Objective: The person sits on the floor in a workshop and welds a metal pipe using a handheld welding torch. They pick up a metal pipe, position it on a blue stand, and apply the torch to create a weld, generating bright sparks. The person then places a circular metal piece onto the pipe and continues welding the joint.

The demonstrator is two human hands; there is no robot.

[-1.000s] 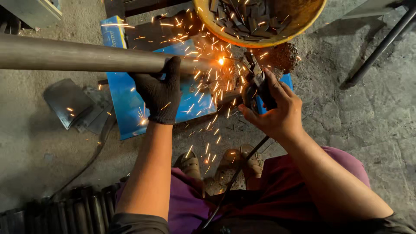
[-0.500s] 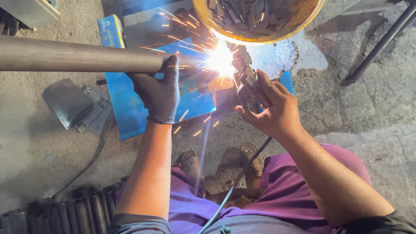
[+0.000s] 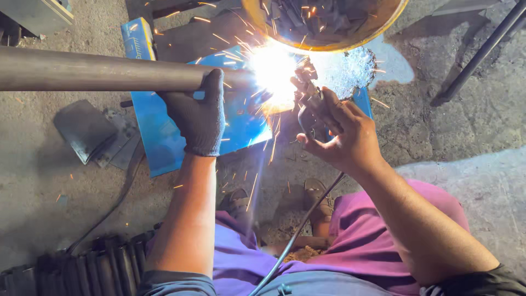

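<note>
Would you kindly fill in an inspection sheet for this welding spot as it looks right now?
Surface: rough concrete floor, blue sheet lying under the work.
Job's things: long metal pipe lying level; electrode holder at the bright arc, sparks flying.
Clutter: yellow basin of metal scraps, grey metal offcuts, blue box.
Grippers: left hand, gloved, grips the pipe; right hand, bare, holds the electrode holder.
Cables: black cable runs from the holder past the legs.
Surroundings: row of dark pipes, slanted dark bar.
</note>
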